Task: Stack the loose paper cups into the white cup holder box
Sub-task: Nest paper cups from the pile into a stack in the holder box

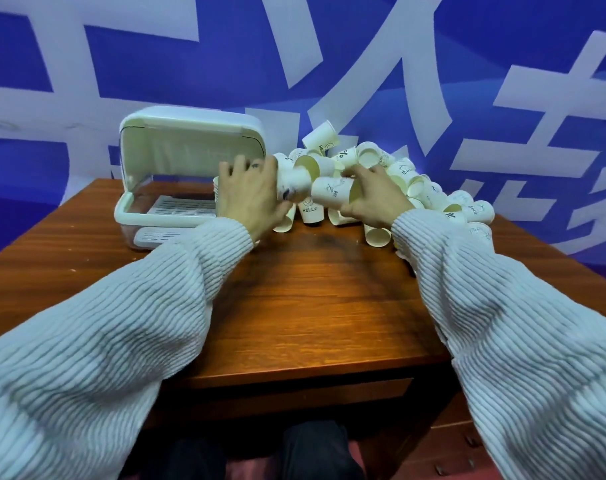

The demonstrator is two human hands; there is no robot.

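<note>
Two ribbed white sleeves [97, 323] fill the foreground, reaching forward over the brown wooden table [315, 299]. Up at the far end of the table, both hands are busy. Left hand [251, 192] has its fingers curled around a sideways cup [292, 187], the cup lying against the fingertips with its mouth facing right. Right hand [377, 199] grips a second cup [334, 192], also on its side, thumb under and fingers over it (its base points toward the left hand's cup, the two almost touching). Just beneath them, one cup marked HELLO [310, 211] stands on the table. Behind and to the right sprawls the heap of loose paper cups [415, 181], tumbled every way. Over on the left sits the white cup holder box [177, 188], lid swung up, just beside the left hand. Beyond hangs a blue banner [329, 64] with large white characters.
</note>
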